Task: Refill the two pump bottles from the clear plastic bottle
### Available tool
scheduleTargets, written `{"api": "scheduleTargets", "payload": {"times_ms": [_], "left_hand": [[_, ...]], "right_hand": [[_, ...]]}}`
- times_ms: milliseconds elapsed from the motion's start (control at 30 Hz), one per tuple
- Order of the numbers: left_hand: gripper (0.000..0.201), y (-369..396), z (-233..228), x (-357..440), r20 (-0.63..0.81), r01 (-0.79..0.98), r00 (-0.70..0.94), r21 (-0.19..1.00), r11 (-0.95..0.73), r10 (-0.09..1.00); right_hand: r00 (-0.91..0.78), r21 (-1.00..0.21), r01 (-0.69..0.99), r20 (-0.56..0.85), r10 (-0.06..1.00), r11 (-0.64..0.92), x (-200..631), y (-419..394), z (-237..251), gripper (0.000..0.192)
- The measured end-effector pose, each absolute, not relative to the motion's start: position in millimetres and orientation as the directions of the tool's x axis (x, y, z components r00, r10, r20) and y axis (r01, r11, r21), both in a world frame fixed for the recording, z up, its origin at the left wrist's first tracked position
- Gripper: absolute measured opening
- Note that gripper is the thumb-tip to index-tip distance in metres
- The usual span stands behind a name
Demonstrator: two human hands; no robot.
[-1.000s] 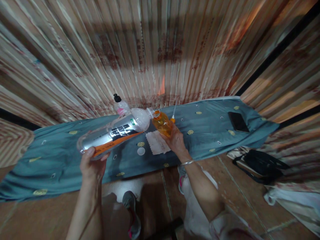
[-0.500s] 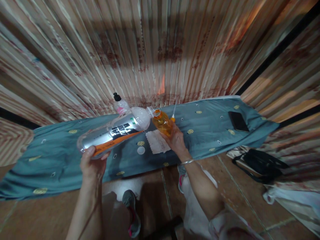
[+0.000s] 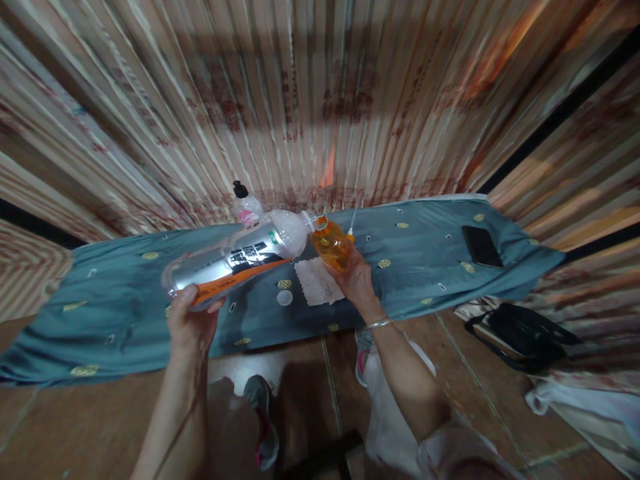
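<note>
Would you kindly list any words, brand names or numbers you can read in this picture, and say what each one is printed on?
None can be read.
Large clear bottle in the left hand: black label with white characters, too blurred to read.
Curtain behind: rows of reddish printed characters, too blurred to read.
Small orange bottle in the right hand: no print visible.
Dark phone on the blue cloth: no text shows.

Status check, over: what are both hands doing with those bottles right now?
Left hand grips big clear bottle, tipped mouth-to-mouth against small orange bottle in right hand. White cap and tissue lie below on blue cloth. Nothing between.
</note>
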State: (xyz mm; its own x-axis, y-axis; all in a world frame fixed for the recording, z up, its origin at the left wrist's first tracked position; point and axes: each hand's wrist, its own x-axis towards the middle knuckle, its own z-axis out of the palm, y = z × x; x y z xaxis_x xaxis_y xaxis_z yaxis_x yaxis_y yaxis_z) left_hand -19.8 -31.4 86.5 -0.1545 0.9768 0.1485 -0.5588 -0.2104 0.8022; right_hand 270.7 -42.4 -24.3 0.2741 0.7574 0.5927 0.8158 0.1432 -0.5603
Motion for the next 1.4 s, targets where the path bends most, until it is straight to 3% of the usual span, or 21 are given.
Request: {"api": "scheduleTargets", "payload": {"times_ms": [567, 1067, 1400], "left_hand": [[0.068, -33.3, 86.4, -19.1, 0.136, -0.533, -0.192, 0.817, -0.220, 0.972], [0.077, -36.0, 88.8, -23.4, 0.116, -0.559, -0.211, 0.800, -0.217, 0.971], [0.073, -37.1, 87.4, -24.2, 0.159, -0.570, -0.138, 0.795, -0.210, 0.978]], "right_hand": [[0.291, -0.602, 0.784, 0.571, 0.767, 0.151, 270.9, -45.2, -20.5, 0.067], [0.266, -0.557, 0.822, 0.563, 0.782, 0.121, 270.0, -45.5, -22.5, 0.069], [0.276, -0.557, 0.822, 0.569, 0.775, 0.116, 271.2, -46.1, -22.5, 0.069]]}}
